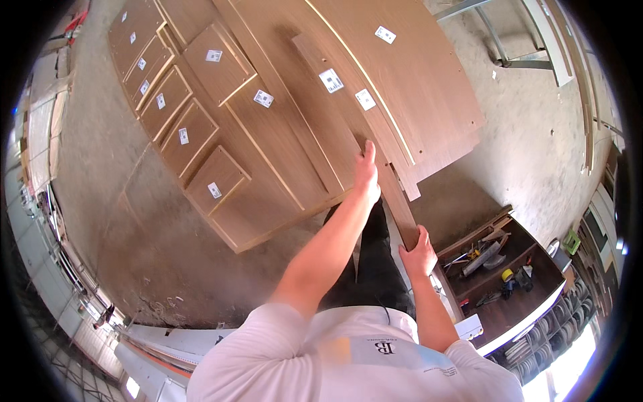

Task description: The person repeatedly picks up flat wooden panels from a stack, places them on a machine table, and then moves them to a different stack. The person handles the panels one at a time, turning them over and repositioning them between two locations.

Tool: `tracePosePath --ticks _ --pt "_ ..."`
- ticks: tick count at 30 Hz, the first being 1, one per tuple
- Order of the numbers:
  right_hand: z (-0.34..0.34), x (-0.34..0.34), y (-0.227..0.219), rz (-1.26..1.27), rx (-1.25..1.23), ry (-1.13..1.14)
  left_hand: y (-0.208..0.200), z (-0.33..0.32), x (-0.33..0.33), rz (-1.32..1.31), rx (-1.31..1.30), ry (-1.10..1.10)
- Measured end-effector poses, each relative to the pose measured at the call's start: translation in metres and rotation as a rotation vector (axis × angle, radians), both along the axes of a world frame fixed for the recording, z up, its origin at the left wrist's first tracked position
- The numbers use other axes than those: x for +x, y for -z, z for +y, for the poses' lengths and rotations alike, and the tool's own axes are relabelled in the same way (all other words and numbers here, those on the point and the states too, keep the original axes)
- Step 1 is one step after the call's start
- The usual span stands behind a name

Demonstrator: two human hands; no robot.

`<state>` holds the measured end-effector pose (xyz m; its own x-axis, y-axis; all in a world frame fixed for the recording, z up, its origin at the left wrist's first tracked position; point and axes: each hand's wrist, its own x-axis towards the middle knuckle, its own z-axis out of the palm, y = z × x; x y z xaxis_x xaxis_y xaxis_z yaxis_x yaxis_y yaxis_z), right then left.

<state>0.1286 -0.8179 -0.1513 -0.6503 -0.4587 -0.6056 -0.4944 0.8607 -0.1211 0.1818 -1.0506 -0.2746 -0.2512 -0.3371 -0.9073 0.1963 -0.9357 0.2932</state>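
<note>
A long, narrow wood-grain board (400, 211) slants across the lower right of a stack of brown panels (281, 144), with a white label near its far end. My left hand (366, 175) grips the board partway along, thumb on top and the other fingers largely hidden. Close to me, my right hand (418, 256) is closed around the board's near end, with its thumb along the edge. The far part of the board lies over or just above the large panels; I cannot tell whether it touches them.
Several small labelled panels (218, 175) lie on the stack's left side. At the right, a dark open drawer box (529, 295) holds hand tools. A metal frame (492, 37) stands at the far right on the concrete floor (161, 268). Boards lean along the right side.
</note>
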Motion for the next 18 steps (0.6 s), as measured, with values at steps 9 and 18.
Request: tracePosePath --ticks 9,18 --pt "0.044 -0.008 -0.045 0.077 -0.043 0.093 0.017 -0.011 0.089 -0.922 -0.765 0.445" --pt "0.088 -0.043 -0.145 0.045 -0.004 0.136 0.039 -0.030 0.113 -0.938 -0.380 0.688"
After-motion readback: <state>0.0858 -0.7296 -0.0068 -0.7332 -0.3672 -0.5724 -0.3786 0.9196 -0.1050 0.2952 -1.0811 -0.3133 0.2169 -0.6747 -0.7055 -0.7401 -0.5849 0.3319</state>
